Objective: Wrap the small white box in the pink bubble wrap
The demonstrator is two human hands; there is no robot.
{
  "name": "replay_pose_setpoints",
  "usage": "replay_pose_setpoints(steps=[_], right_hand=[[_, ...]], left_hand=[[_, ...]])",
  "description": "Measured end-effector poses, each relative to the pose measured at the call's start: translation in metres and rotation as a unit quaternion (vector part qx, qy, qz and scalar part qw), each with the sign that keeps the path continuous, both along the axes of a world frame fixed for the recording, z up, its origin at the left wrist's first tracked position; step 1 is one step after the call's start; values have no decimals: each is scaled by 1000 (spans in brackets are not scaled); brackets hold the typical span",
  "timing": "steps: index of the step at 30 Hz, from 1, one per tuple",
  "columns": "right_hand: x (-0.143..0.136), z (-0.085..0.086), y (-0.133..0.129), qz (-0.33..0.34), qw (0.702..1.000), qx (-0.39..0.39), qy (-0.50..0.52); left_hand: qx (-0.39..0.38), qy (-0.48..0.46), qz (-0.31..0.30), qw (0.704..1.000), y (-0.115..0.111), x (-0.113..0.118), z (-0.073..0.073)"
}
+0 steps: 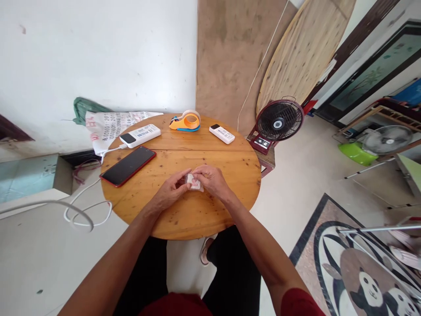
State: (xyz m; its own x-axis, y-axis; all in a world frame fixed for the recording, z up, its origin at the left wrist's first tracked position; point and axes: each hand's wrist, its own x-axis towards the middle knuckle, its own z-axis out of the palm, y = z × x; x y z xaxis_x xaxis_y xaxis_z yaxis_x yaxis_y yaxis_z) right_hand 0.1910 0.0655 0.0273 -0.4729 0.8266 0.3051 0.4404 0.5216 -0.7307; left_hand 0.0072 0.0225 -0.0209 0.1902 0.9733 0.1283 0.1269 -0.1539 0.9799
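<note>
Over the middle of the round wooden table, both my hands meet at a small white packet with reddish print. My left hand grips its left side, with the thumb and fingers closed around the edge. From the right, my right hand pinches the packet's upper part, fingers bent and pressed together. The wrapping looks clear and shiny. What the packet holds I cannot make out, and my fingers cover part of it.
Left of my hands lie a phone with a red edge and a white power bank with a cable. Behind are an orange tape dispenser and a second white power bank. A dark fan stands beyond the table's right edge.
</note>
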Motion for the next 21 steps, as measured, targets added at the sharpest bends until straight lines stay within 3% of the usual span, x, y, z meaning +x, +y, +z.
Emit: replay_pose_setpoints(steps=[4, 7, 12, 21], right_hand=[[7, -4, -12, 21, 985, 150, -87], [14, -8, -20, 36, 964, 216, -150], [20, -16, -24, 25, 955, 223, -193], [15, -41, -16, -47, 973, 201, -104]], left_hand=[[16, 6, 25, 1000, 4, 1, -8], [35, 22, 50, 998, 6, 5, -9], [85, 64, 86, 991, 6, 13, -4], [146, 128, 111, 975, 1, 15, -1]])
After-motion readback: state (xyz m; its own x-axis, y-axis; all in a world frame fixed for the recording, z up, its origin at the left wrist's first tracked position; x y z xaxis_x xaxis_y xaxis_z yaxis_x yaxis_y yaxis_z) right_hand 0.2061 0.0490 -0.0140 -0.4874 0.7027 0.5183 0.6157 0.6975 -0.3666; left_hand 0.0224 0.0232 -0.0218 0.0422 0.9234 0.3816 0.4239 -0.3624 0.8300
